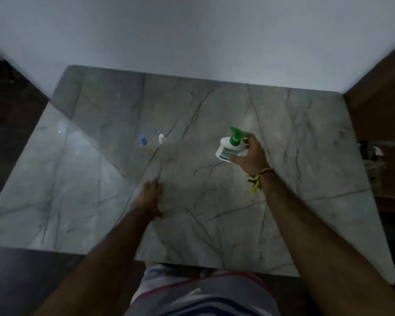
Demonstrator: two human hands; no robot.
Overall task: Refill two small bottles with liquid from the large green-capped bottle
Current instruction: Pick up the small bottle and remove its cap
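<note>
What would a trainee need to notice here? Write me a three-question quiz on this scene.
1. True or false: the right hand grips the large green-capped bottle.
2. What tops the two small bottles? A) a blue cap and a white cap B) two red caps C) no caps
3. Fill in: the left hand rests on the ____ tabletop, holding nothing.

Key: 1 true; 2 A; 3 marble.
</note>
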